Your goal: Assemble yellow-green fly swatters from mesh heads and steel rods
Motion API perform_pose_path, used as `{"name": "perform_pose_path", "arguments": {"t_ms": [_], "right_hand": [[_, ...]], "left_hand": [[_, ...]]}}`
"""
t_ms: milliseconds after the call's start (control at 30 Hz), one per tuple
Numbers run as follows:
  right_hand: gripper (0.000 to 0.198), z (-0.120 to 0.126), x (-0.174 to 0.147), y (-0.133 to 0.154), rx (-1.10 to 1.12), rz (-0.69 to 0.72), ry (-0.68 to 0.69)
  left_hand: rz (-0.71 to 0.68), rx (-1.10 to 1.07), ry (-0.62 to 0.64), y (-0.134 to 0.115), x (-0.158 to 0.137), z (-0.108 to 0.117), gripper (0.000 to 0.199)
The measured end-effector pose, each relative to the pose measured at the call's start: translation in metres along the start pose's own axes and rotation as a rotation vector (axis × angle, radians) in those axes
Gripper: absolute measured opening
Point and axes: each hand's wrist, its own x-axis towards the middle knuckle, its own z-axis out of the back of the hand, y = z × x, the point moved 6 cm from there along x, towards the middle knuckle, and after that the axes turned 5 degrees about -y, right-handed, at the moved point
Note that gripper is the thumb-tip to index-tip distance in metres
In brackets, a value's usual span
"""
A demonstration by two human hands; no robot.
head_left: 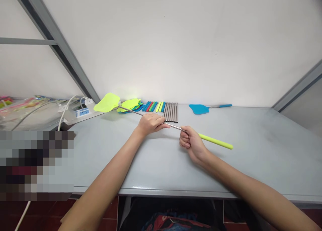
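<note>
A fly swatter with a yellow-green paddle [107, 103], a thin metal telescopic rod and a yellow-green grip [216, 141] is held slantwise above the table. My left hand [151, 122] is closed around the middle of the rod. Farther right, my right hand [190, 139] wraps the rod's thicker end, by the grip. Behind my left hand lie several metal tubes [171, 112] in a row. Beside them are coloured grips [153, 106] in blue, red, green and yellow. A pile of loose paddles [129, 106] lies left of these, partly behind the held paddle.
A blue fly swatter [200, 109] lies at the back right by the wall. On the left stand a white power strip [84, 112] with cables and clear plastic bags [32, 112]. A blurred patch covers the lower left. The table's front edge [176, 192] runs below my forearms.
</note>
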Motion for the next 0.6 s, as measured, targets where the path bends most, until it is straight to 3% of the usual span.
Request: {"name": "perform_pose_path", "arguments": {"t_ms": [267, 600], "right_hand": [[0.035, 0.007, 0.004, 0.009, -0.072, 0.101, -0.011], [0.036, 0.012, 0.002, 0.014, -0.061, 0.048, 0.022]], "left_hand": [[0.049, 0.040, 0.068, 0.007, -0.001, -0.001, 0.042], [0.058, 0.026, -0.009, 0.017, -0.009, 0.004, 0.039]]}}
